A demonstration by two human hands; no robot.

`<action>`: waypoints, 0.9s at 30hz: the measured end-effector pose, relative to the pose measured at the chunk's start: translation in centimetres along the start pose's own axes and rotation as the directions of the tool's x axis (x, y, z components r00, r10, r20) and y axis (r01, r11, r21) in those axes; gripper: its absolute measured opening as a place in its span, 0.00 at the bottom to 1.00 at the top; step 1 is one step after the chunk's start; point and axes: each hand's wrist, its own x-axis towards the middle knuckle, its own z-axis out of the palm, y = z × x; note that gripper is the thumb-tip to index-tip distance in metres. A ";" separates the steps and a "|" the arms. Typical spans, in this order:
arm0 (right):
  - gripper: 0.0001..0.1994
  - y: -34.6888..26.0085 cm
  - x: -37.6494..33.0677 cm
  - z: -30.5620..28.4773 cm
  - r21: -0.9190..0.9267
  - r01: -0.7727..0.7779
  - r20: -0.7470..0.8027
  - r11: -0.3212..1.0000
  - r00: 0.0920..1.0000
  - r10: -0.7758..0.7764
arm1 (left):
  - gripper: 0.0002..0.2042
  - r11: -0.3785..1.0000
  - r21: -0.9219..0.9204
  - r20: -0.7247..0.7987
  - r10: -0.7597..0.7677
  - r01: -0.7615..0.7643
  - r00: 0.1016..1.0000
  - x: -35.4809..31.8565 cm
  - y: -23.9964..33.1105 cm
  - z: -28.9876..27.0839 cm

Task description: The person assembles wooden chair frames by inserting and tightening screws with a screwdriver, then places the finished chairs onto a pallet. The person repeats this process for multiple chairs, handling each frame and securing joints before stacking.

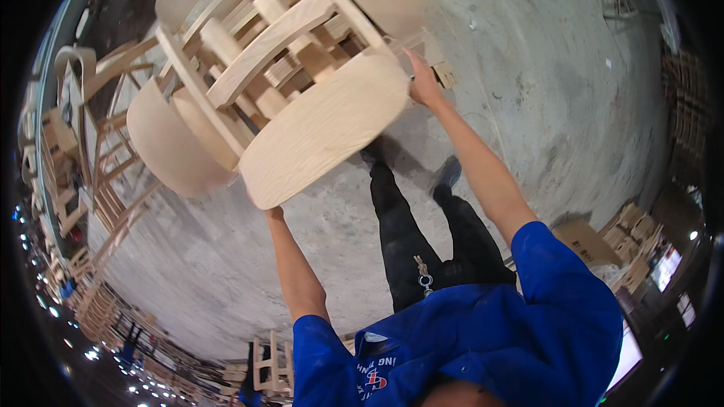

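I hold up an unfinished light-wood chair (324,124) in front of me, its oval seat turned toward me and its legs and rails pointing away. My left hand (274,213) grips the seat's lower left edge, with the fingers hidden behind the wood. At the upper right edge of the seat is my right hand (423,83), fingers wrapped over the rim. Both arms are stretched out, in short blue sleeves.
More bare wooden chairs (162,139) are stacked close behind the held one, and several chair frames (98,181) line the left side. Below lies a grey concrete floor (543,98) with my feet (449,173) on it. Cardboard boxes (588,241) sit at the right.
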 end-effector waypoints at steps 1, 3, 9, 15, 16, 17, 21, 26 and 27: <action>0.33 0.8 -0.7 0.3 -0.104 -0.007 -0.112 0.995 0.994 -0.004 | 0.19 0.997 -0.068 -0.009 0.040 -0.041 0.999 -1.6 -0.5 1.0; 0.35 2.0 -1.1 -0.2 0.028 -0.462 0.343 0.887 0.838 0.425 | 0.19 0.992 -0.125 -0.048 -0.001 -0.005 0.999 -2.2 -0.7 2.8; 0.29 4.6 -3.8 3.3 0.368 -0.317 0.190 0.874 0.946 0.263 | 0.20 0.982 -0.021 -0.108 -0.190 0.189 0.976 -4.1 2.0 10.7; 0.28 7.1 -3.7 1.9 0.466 -0.189 0.044 0.864 0.981 0.191 | 0.23 0.907 0.387 -0.174 -0.106 0.167 0.979 -7.3 4.2 18.0; 0.28 8.1 -4.4 1.3 0.370 -0.265 0.085 0.890 0.964 0.252 | 0.23 0.868 0.454 -0.161 -0.142 0.201 0.977 -8.6 4.0 20.4; 0.37 9.8 -5.0 0.0 0.248 -0.319 0.013 0.915 0.945 0.326 | 0.23 0.818 0.533 -0.128 -0.178 0.219 0.976 -10.1 3.9 23.5; 0.48 6.6 -9.6 -11.6 0.219 -0.612 0.373 0.760 0.772 0.514 | 0.25 0.611 0.696 -0.175 -0.365 0.378 0.914 -20.2 1.4 28.4; 0.27 18.4 -23.1 -30.6 0.450 -0.563 0.332 0.693 0.826 0.456 | 0.17 0.492 0.841 0.165 -0.628 0.224 0.761 -35.8 -2.2 44.5; 0.23 22.3 -26.4 -35.0 0.438 -0.552 0.306 0.710 0.834 0.460 | 0.17 0.446 0.881 0.201 -0.654 0.157 0.730 -39.2 -3.1 49.1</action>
